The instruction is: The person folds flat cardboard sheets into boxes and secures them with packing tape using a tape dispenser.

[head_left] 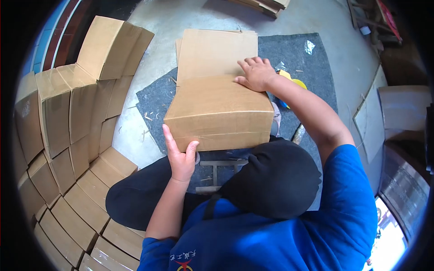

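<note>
A closed cardboard box lies in front of me, tilted, at the middle of the view. My left hand presses against its near left corner, thumb and fingers spread apart. At the box's far right edge, my right hand lies on top with its fingers spread. Flat cardboard sheets lie beyond the box, partly covered by it. A yellow and blue tool, partly hidden by my right forearm, rests on the dark mat.
Stacked cardboard boxes rise at the left, with more rows at the lower left. Flat cardboard lies at the top. Small scraps and a crumpled clear piece are on the mat. A panel stands at the right.
</note>
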